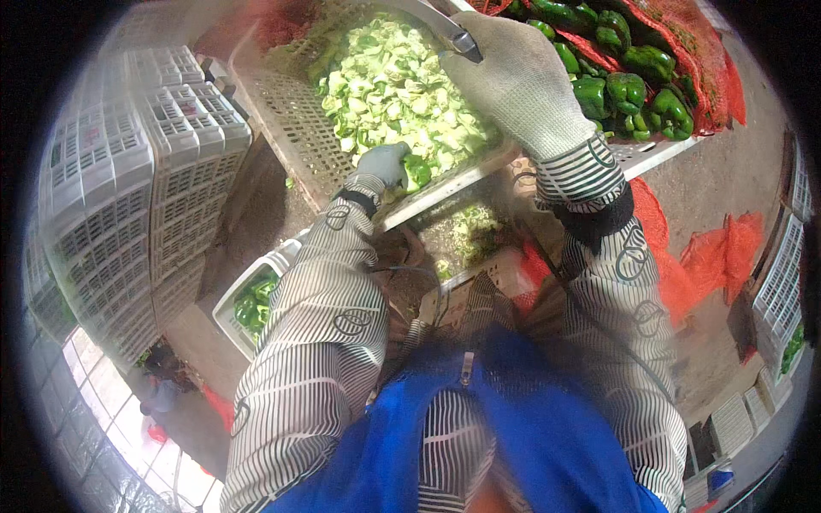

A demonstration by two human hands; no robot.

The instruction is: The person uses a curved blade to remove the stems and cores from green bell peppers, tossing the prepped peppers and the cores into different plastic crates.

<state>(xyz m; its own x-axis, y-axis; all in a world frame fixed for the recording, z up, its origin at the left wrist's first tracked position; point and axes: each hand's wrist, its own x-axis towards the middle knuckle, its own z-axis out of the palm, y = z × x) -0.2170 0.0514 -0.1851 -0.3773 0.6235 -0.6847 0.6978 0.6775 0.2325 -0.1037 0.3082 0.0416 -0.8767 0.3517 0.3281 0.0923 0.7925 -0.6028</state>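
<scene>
My left hand point(382, 164), in a grey glove, is closed on a green bell pepper point(416, 173) at the near edge of a wide perforated tray point(278, 111). Heaped in that tray are pale green cut pepper pieces point(393, 85), many like cores. Higher up and to the right, my right hand point(517, 81), in a whitish knit glove, is wrapped round a knife point(464, 43). The knife's blade points up and left over the pile; its handle is mostly hidden in the glove.
Whole green peppers point(629, 90) lie on a red mesh bag point(684, 51) at the upper right. Tall stacks of white crates point(103, 205) stand left. A white bin point(227, 312) beside my left forearm holds green peppers. More red netting point(718, 261) lies on the right.
</scene>
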